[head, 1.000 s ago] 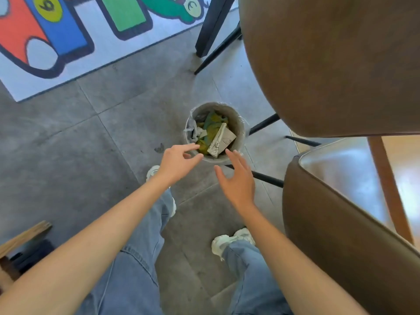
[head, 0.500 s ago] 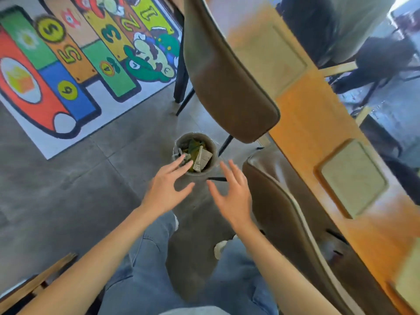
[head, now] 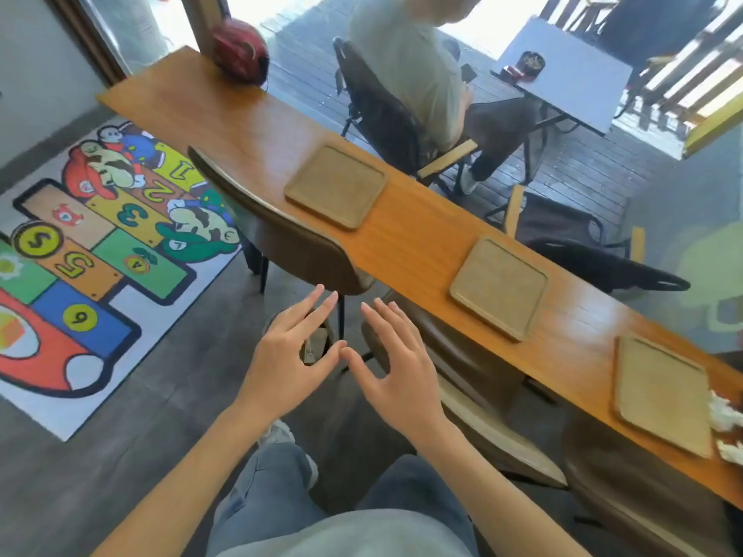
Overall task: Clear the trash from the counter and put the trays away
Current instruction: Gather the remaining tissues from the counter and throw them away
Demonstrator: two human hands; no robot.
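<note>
Lifted away from the bin since half a second ago, with the view now swung up onto the whole counter (head: 410, 243) and the bin itself almost fully hidden behind the hands. Left hand (head: 287, 363) and right hand (head: 396, 367) both empty, fingers spread and loose, palms down, held side by side near the middle of the view, just at 6 o'clock from the brown chair back (head: 281, 231); probably kept open like this because the rubbish is already dropped and nothing is grasped yet. Three wooden trays flat along the counter, well apart from each other: far tray (head: 335, 186) at about 12 o'clock from the hands, middle tray (head: 498, 287) at about 2 o'clock, near tray (head: 663, 396) at about 3 o'clock. All three bare on top, so ready for stacking, as far as can be judged. Some crumpled white paper (head: 725, 416) touching the right edge of the near tray, at the border of the view, so trash clearing likely not finished. Red helmet (head: 240, 52) at the far end of the counter, not part of the job. Beyond the counter, a seated person (head: 418, 70) on a dark chair. Next step probably a reach to 3 o'clock, past the chairs.
</note>
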